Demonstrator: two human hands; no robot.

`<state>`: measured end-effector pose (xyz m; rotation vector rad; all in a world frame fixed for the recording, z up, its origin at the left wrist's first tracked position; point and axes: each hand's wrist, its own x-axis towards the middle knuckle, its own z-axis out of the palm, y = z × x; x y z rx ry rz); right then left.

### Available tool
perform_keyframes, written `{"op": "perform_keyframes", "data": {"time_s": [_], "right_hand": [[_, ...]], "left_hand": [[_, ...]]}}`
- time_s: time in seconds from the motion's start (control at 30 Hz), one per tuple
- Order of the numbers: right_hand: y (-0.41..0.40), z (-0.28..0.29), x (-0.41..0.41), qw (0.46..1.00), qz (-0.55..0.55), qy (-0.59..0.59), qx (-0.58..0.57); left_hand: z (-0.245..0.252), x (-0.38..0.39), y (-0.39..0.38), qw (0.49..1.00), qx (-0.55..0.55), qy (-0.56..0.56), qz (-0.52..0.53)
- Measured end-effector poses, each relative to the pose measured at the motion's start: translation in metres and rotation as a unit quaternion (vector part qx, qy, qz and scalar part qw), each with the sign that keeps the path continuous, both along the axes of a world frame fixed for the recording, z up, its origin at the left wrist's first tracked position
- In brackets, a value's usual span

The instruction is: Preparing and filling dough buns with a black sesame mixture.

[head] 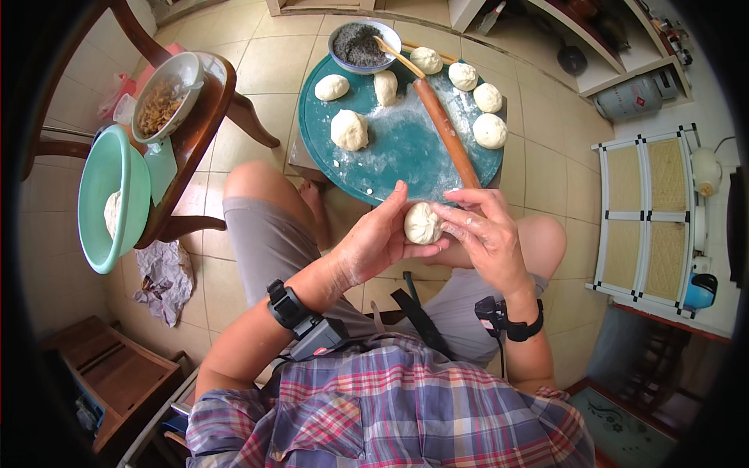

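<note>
A pleated dough bun (423, 223) rests in the palm and fingers of my left hand (380, 234), near the board's front edge. My right hand (485, 234) touches the bun's right side with its floury fingertips. On the round green board (404, 169) dusted with flour lie a wooden rolling pin (445, 131), a large dough lump (349, 130), two smaller dough pieces (332, 87) (385, 88) and several pleated buns (490, 131) along the right rim. A bowl of dark crumbly filling (358, 44) with a wooden utensil (401, 57) stands at the far edge.
At left, a wooden chair (205, 126) holds a bowl of brownish food (158, 108) and a mint-green plastic basin (131, 193) with dough (112, 214) inside. Crumpled paper (167, 281) lies on the tiles. A cabinet with woven panels (641, 216) and a gas cylinder (632, 96) stand at right.
</note>
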<state>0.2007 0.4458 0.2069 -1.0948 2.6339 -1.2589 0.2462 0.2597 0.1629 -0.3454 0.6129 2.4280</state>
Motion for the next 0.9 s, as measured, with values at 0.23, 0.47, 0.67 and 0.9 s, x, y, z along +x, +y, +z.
{"op": "perform_keyframes", "data": {"time_s": [0.23,0.47,0.67,0.9], "right_hand": [[0.001,0.006,-0.007,0.993,0.097,0.047,0.051],[-0.002,0.008,-0.011,0.989,0.123,0.063,0.046],[-0.004,0.013,-0.012,0.982,0.142,0.092,0.082],[-0.004,0.004,-0.006,0.994,0.051,0.098,-0.003]], "left_hand": [[0.001,0.0,-0.002,0.997,-0.039,0.007,-0.062],[0.004,-0.002,-0.002,0.993,-0.079,0.016,-0.081],[0.005,0.0,0.002,0.994,-0.074,0.025,-0.077],[0.002,-0.004,0.002,0.999,-0.004,0.014,-0.046]]}}
